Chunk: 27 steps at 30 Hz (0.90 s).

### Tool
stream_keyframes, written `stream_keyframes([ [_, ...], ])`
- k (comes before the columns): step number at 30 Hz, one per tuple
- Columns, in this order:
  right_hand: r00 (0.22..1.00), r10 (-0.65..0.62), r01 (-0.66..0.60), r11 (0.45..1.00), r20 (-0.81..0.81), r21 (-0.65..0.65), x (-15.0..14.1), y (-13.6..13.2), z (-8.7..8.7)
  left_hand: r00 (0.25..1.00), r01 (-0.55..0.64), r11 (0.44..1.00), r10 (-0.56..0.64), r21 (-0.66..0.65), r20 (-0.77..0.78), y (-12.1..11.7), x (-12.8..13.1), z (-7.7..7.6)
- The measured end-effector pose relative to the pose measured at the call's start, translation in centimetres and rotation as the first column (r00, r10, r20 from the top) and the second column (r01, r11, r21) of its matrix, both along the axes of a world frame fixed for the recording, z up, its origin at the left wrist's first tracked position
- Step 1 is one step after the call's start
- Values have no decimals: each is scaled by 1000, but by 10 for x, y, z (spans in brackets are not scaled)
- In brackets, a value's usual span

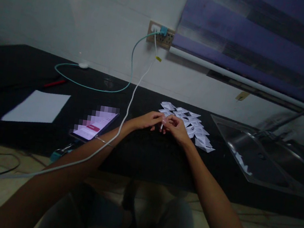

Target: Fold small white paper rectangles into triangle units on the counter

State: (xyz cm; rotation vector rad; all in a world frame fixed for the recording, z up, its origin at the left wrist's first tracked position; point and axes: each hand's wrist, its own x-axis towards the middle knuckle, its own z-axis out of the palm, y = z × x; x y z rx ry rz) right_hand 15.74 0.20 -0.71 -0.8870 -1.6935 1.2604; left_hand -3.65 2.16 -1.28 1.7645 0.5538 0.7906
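Observation:
My left hand [149, 120] and my right hand [177, 128] meet over the dark counter, fingers closed around a small folded white paper [162, 125]. Most of that paper is hidden by the fingers, so its shape cannot be made out. Just behind and to the right of my right hand lie several folded white paper boats [194, 126], set close together in rows. A flat sheet of white paper [38, 107] rests on the left part of the counter.
A lit phone [95, 123] lies beside my left forearm. A white cable [130, 105] runs from the wall socket [167, 40] across that forearm. The teal cable [133, 58] loops along the wall. On the right is a steel sink [249, 151]. A red object [55, 84] lies far left.

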Motion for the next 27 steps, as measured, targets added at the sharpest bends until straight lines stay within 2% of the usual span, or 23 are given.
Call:
stream_keyframes([
  [4,998,-12,7,997,-58,-72,3,2,-1,999,-43,998,44,54,-2,-5,2,4],
  [11,995,16,-34,982,-95,-187,8,3,0,983,-132,978,150,164,-103,-6,1,4],
  [17,996,-26,6,973,-86,-229,8,3,-1,960,-240,909,275,342,-56,-11,0,12],
  [22,998,-57,56,993,-9,-99,5,4,-5,961,-202,885,262,418,-91,-12,-3,12],
  [24,991,-130,130,991,18,26,5,7,-7,957,-206,887,270,413,-102,-11,-3,10],
  [27,978,-202,185,953,48,238,6,11,-8,951,-224,878,292,422,-101,-7,-3,7],
])
